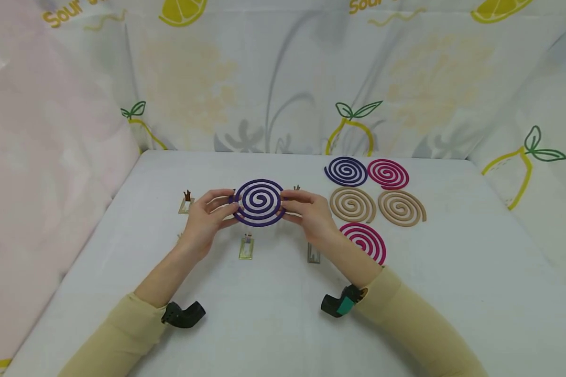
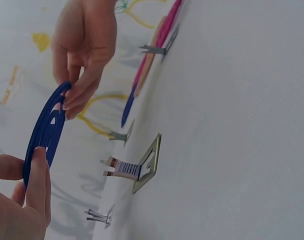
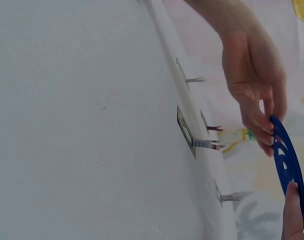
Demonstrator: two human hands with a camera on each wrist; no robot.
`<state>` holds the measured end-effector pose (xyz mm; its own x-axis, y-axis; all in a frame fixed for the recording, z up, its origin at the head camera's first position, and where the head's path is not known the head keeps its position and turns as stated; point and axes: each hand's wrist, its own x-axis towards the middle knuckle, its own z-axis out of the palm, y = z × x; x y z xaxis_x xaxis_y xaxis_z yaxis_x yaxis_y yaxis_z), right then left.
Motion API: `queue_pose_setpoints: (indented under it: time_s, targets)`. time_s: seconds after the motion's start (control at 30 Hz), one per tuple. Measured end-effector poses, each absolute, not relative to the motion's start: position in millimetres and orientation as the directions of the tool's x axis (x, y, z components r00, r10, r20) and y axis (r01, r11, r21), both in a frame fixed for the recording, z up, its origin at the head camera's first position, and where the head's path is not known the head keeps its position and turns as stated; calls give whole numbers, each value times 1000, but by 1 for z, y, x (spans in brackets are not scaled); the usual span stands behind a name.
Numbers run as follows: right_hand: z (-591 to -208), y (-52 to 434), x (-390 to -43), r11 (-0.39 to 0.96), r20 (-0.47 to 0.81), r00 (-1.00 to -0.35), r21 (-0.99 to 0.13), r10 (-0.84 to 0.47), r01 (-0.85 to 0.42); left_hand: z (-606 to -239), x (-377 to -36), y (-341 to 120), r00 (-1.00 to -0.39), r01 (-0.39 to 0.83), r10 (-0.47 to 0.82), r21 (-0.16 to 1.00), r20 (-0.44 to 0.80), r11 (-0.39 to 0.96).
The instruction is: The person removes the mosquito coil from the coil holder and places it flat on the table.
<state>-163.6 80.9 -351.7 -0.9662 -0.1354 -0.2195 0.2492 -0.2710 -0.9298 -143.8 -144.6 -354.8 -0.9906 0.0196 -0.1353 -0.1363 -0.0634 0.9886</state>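
Note:
A purple mosquito coil (image 1: pixel 260 199) is held up above the table, its spiral face toward the head camera. My left hand (image 1: pixel 204 222) pinches its left rim between thumb and fingers. On the opposite rim, my right hand (image 1: pixel 315 213) pinches it the same way. Seen nearly edge-on, the coil (image 2: pixel 42 130) looks blue in the left wrist view, between the left hand (image 2: pixel 17 205) and right hand (image 2: pixel 89 35). Below it on the table stands a small metal coil stand (image 1: pixel 246 247) with upright prongs. Another stand (image 1: pixel 313 254) lies partly behind the right forearm.
Right of the hands lie a purple coil (image 1: pixel 346 172), two pink coils (image 1: pixel 388 174) and two tan coils (image 1: pixel 401 208). The nearer pink coil (image 1: pixel 363 242) is partly covered by the right forearm. A stand (image 1: pixel 186 204) sits left; others are partly hidden. Printed cloth surrounds the table.

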Motion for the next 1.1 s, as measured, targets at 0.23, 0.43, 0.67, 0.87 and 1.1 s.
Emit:
queue_pose_setpoints:
  time_s: [0.23,0.43,0.67,0.87,1.1]
  targets:
    - [-351,100,-156,-238,-233,-960,-934,-153,265,-359,-142,-130,-991,-135,29,985,-133,-110]
    - [-355,119,-149,-194,-239,-960,-945,-143,264,-362,-140,-112,-990,-138,44,983,-134,-122]
    - [-361,145,-146,-217,-190,-968,-950,-164,223,-365,-140,-88,-988,-147,58,980,-140,-134]
    - [-360,166,-142,-184,-168,-972,-963,-166,198,-366,-140,-69,-989,-142,71,977,-132,-158]
    - [-355,188,-139,-192,-172,-969,-960,-177,205,-363,-140,-46,-987,-150,88,971,-135,-185]
